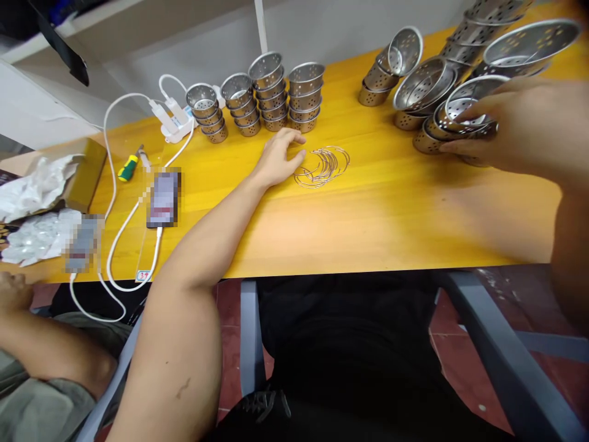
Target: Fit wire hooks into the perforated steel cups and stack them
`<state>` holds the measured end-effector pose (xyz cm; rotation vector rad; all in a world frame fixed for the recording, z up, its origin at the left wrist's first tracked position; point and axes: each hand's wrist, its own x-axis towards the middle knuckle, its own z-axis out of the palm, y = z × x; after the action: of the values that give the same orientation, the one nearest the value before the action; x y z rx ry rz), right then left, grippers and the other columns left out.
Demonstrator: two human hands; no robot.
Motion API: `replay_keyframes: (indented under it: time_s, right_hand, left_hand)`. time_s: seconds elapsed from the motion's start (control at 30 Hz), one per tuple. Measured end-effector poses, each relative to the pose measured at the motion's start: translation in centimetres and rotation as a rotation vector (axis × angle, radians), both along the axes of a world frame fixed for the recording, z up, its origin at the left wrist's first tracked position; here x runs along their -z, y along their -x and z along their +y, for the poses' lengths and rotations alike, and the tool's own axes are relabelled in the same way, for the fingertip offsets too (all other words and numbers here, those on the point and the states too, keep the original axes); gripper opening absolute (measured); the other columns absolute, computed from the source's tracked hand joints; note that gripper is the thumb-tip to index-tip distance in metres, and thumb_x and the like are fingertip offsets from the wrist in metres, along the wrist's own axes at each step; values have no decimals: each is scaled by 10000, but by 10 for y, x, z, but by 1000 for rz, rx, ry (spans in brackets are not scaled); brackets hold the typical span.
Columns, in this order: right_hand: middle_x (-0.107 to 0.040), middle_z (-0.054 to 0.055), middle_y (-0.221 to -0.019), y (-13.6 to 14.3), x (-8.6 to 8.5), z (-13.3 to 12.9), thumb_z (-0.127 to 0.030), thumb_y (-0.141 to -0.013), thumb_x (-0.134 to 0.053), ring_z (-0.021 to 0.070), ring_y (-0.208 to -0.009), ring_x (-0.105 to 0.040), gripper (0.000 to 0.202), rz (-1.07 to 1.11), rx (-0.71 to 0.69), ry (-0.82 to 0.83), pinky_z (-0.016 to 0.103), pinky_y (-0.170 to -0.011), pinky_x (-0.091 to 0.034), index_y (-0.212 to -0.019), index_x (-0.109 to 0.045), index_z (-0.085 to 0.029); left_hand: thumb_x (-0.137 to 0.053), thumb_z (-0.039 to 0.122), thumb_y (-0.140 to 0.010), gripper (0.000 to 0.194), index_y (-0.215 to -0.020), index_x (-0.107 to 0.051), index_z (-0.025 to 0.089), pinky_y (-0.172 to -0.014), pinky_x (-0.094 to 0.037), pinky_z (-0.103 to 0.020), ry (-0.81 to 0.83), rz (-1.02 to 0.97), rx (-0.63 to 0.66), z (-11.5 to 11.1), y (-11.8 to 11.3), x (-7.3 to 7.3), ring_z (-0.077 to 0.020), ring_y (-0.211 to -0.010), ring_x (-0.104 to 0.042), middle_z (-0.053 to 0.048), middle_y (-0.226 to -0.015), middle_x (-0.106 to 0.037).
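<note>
My left hand (280, 158) rests on the table with its fingers apart, thumb at the edge of a small pile of thin metal wire rings (327, 164). It holds nothing that I can see. At the right, my right hand (519, 132) closes on a perforated metal cup (464, 104) lying tilted at the top of a leaning nest. One finger reaches over its rim and the thumb is below, outside. The hand partly covers this cup and those under it. Beside it leans another nest of wider perforated cups (421, 86).
Upright stacks of perforated cups (269, 89) line the back by the wall. A white power strip (177, 129) with cables, a phone (164, 199), a green-and-yellow screwdriver (129, 167) and plastic bags (41, 184) lie left. Another person's arm (50, 344) is at the lower left.
</note>
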<state>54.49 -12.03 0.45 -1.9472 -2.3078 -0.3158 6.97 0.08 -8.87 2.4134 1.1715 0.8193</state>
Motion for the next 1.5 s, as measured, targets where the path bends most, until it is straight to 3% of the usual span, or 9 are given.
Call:
replay_keyframes:
  time_s: [0.1,0.23,0.53,0.87,1.03,1.13,1.23,1.33,1.5]
  right_hand:
    - [-841,279,-1345,24,-12,-13,-852,-1326,-215,413,-1079,-778,833,-82,11,42,554,-720,-424,-1218,-811,-280]
    - [-865,296,-1436,39,-21,-20,-580,-1387,-345,435,-1214,-801,619,-135,76,72,553,-720,-433,-1400,-872,-255]
    - [-906,247,-1515,55,-27,-28,-501,-1344,-522,435,-1241,-841,421,-138,35,148,524,-696,-397,-1442,-876,-295]
    - [-925,129,-1529,121,-34,-9,-379,-1205,-663,433,-1248,-872,298,-67,-221,125,495,-751,-472,-1356,-908,-303]
    - [-907,187,-1579,169,-49,5,-337,-1234,-619,498,-1340,-888,385,-134,-281,208,539,-815,-525,-1439,-918,-207]
    - [-917,174,-1548,184,-46,11,-343,-1214,-668,513,-1324,-881,342,-55,-343,182,540,-849,-576,-1417,-931,-262]
    - [-918,153,-1535,188,-39,13,-343,-1198,-704,510,-1336,-868,303,32,-357,172,546,-923,-626,-1385,-938,-299]
    - [-881,206,-1603,182,-36,18,-332,-1209,-650,544,-1419,-846,389,19,-299,193,571,-959,-634,-1451,-929,-213]
    - [-879,232,-1521,150,-24,41,-326,-1208,-583,500,-1386,-856,436,85,-383,104,571,-1043,-647,-1428,-941,-209]
  left_hand:
    - [-825,257,-1104,365,-1468,-839,268,-1605,-528,-607,9,-2,-3,-2,1,-2,-366,-1726,-770,-146,-1696,-835]
    - [-862,294,-1092,336,-1428,-851,287,-1612,-521,-630,15,-30,8,0,2,-1,-376,-1710,-776,-138,-1674,-848]
    - [-953,313,-1051,357,-1398,-874,297,-1620,-513,-658,43,-63,16,3,0,2,-394,-1666,-790,-109,-1618,-858]
    - [-899,358,-1099,385,-1474,-840,290,-1561,-583,-598,10,-49,41,-1,1,-4,-370,-1681,-784,-137,-1656,-863]
    - [-829,499,-1159,607,-1717,-735,280,-1635,-496,-567,31,-15,129,-9,-3,-11,-371,-1845,-682,-169,-1905,-747]
    - [-778,542,-1167,732,-1821,-664,235,-1681,-428,-589,78,50,172,-16,-6,-17,-391,-1940,-591,-185,-2033,-630]
    - [-785,602,-1146,938,-1926,-546,139,-1659,-462,-586,132,119,184,-23,-9,-23,-427,-1910,-621,-242,-2025,-625]
    - [-825,710,-1123,1078,-1979,-478,154,-1661,-460,-599,171,176,183,-30,-11,-29,-459,-1928,-597,-244,-2056,-587]
    - [-688,641,-1231,898,-1951,-573,116,-1738,-314,-614,203,327,231,-45,-22,-40,-423,-2058,-415,-240,-2148,-435]
